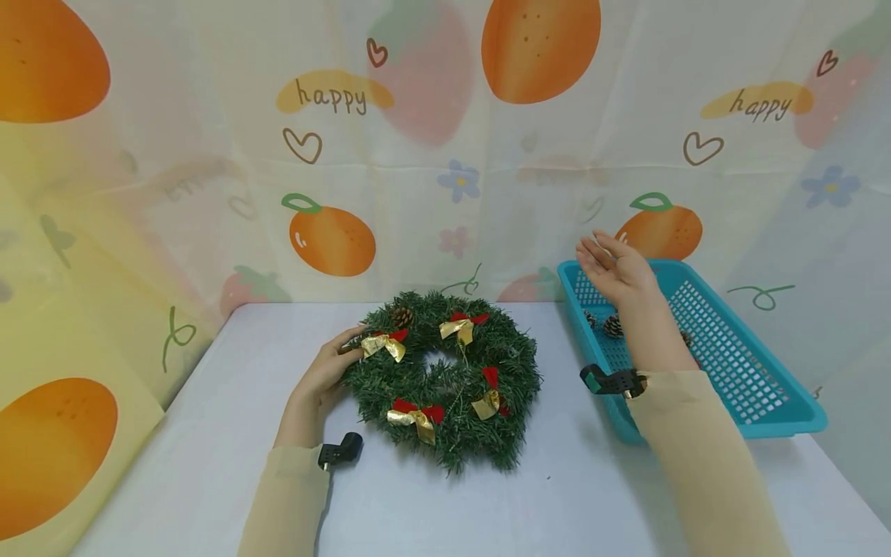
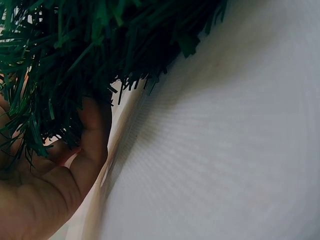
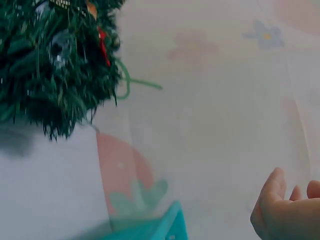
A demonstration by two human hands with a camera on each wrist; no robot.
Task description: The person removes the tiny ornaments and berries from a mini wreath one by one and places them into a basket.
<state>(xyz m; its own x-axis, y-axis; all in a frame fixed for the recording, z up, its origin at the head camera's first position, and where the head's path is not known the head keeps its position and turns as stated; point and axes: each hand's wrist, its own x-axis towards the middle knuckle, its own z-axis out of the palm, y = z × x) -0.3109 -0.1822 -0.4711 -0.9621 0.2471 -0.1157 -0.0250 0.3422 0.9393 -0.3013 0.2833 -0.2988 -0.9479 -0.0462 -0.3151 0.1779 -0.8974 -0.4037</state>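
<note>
A green wreath (image 1: 445,379) with red and gold bows lies on the white table. My left hand (image 1: 329,370) grips its left edge; in the left wrist view the fingers (image 2: 95,135) curl in among the dark green needles, their tips hidden. A brown pinecone (image 1: 402,316) sits at the top left of the wreath. Raised over the turquoise basket (image 1: 807,418), my right hand (image 1: 619,271) holds nothing, its fingers loosely spread. Inside the basket, another pinecone (image 1: 612,326) shows beside the right forearm, which hides part of the contents.
A fruit-print curtain (image 1: 431,193) hangs behind the white table (image 1: 209,402). The basket stands on the right side of the table, a short gap away from the wreath.
</note>
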